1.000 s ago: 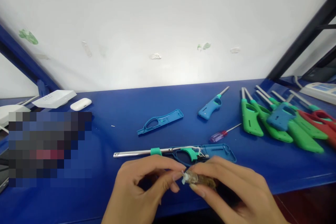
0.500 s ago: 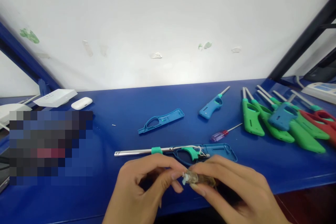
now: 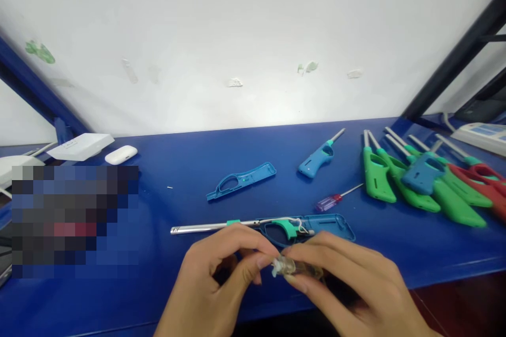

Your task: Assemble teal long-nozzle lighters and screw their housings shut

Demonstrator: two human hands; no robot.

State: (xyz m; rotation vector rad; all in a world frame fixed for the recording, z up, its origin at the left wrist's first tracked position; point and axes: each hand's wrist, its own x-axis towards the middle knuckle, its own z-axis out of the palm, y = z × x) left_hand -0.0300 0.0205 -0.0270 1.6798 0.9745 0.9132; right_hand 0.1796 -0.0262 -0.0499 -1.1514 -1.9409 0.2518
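Note:
Between the thumb and fingers of my right hand is a small translucent, yellowish lighter fuel tank, lying sideways with its pale end to the left. My left hand pinches at that white tip with thumb and forefinger. Just beyond both hands lies an opened blue lighter half, still carrying a metal tube, a green trigger and a thin white wire. Its matching blue shell half rests farther back, inner side up.
A purple-handled screwdriver and a whole blue lighter lie to the right. Several green, blue and red lighters are piled at far right. A white earbud case and a white box sit at back left, near a blurred area.
Both hands stay together at the fuel tank. My left fingertips have shifted slightly around its white tip. The view has moved a little; objects on the table keep their places.

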